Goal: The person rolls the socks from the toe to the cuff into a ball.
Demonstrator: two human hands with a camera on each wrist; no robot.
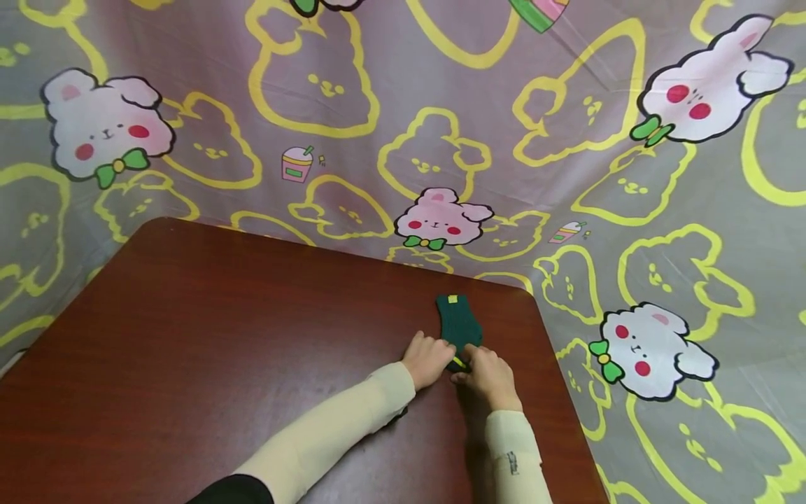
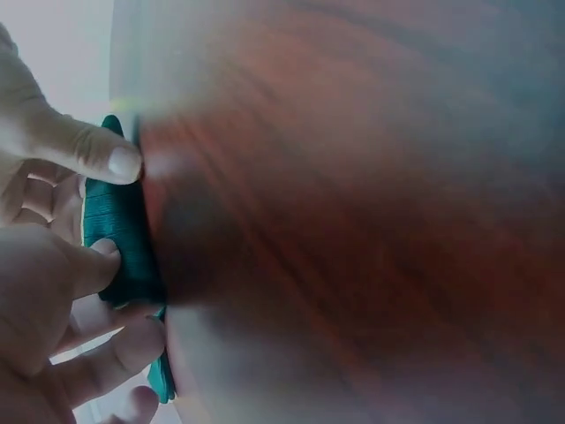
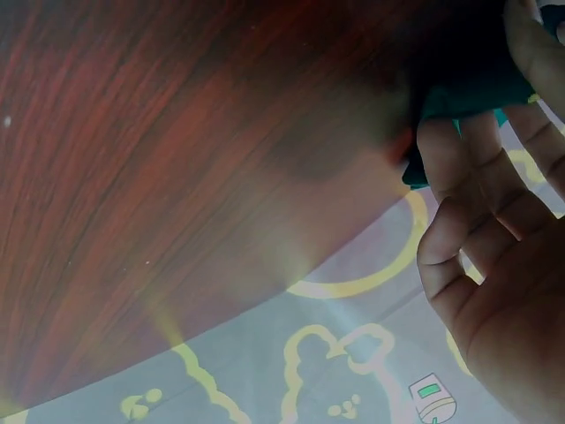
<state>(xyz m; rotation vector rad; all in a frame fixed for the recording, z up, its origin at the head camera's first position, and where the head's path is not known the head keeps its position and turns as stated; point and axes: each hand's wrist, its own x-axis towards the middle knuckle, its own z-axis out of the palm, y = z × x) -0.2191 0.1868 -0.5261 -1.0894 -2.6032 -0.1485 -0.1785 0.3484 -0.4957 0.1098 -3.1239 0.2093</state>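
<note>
Clearly, both hands were busy at the near end of a dark green sock [image 1: 461, 322], which lay near the far right corner of a brown table [image 1: 252, 350]. From the left side, the left hand [image 1: 428, 358] pinched the edge of the sock, its fingers curled. Across from it, the right hand [image 1: 490, 374] also pinched the cloth, thumb against bent fingers; in the right wrist view those fingers ran in under a green fold, with narrow gaps between some. The left wrist view showed two thumbs pressed onto the sock. A yellow patch [image 1: 453, 299] sat at the sock's far end, and a yellow stripe [image 1: 460, 362] showed between the hands. Pale sleeves [image 1: 327, 430] covered both forearms, with black cloth [image 1: 233, 490] above the left one. Behind the table hung a grey sheet [image 1: 352, 161] printed with rabbits and yellow outlines.
</note>
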